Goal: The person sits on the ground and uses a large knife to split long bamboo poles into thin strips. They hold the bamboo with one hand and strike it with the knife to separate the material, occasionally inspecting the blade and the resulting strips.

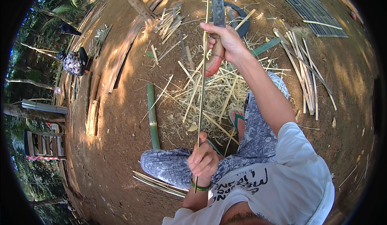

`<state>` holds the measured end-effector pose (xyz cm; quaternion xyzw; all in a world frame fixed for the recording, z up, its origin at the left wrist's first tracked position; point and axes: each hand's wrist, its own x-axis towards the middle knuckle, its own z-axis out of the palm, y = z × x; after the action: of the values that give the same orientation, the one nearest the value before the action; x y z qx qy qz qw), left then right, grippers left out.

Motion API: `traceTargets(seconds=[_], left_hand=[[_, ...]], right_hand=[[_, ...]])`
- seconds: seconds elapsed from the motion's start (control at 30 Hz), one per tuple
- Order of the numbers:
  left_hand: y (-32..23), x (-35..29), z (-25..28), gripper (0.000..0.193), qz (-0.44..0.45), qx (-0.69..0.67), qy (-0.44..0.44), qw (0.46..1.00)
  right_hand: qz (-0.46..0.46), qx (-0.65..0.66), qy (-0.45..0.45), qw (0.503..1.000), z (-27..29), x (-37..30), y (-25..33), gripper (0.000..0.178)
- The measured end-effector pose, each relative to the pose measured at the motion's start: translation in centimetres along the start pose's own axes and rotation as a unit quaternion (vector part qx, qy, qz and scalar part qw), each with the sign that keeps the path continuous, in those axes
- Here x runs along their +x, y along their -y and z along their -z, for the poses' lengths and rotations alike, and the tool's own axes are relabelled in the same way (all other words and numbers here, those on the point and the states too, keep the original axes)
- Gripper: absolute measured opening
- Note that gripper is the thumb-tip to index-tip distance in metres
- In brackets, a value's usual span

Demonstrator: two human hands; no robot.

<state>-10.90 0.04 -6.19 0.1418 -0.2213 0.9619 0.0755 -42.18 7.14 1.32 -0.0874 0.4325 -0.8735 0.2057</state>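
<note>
My right hand (230, 41) is wrapped around the wooden, red-ended handle of a machete (218, 7), whose dark blade points away from me. A long, thin bamboo strip (201, 108) runs lengthwise beside the blade, and a finger of that hand reaches across to it. Close to my body, my left hand (202, 160) grips the strip's near end, fingers curled round it. Beneath both hands lies a heap of pale bamboo shavings (217, 94) between my bent legs.
A green bamboo pole (152, 116) lies left of the shavings; split strips (308, 74) lie to the right. Farther off are a slatted bamboo panel (310, 7), a black ring (242, 21) and a long plank (125, 58). Another person (74, 62) is at the far left.
</note>
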Motion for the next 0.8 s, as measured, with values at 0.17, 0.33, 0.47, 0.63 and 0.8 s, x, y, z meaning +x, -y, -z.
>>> traceTargets(seconds=[0.17,0.33,0.47,0.63,0.8], left_hand=[[-0.6,-0.6,-0.2,0.044,0.002,0.148,-0.081,0.986],[-1.2,-0.1,0.5,0.044,0.005,0.54,-0.27,0.797],[-3.1,0.7,3.3,0.042,-0.031,0.713,-0.318,0.624],[-7.9,1.6,7.7,0.04,-0.075,0.832,-0.296,0.463],[-8.1,6.3,2.3,0.043,-0.149,0.899,-0.236,0.338]], right_hand=[[0.011,-0.019,-0.009,1.0,-0.2,-0.5,0.2,0.031],[0.052,-0.04,-0.023,0.998,-0.2,-0.5,0.3,0.03],[0.093,-0.075,0.005,0.993,-0.3,-0.9,0.4,0.029],[0.105,-0.111,0.076,0.985,-1.2,-1.3,0.1,0.026],[0.111,-0.129,0.124,0.978,-1.6,-1.4,-0.5,0.024]])
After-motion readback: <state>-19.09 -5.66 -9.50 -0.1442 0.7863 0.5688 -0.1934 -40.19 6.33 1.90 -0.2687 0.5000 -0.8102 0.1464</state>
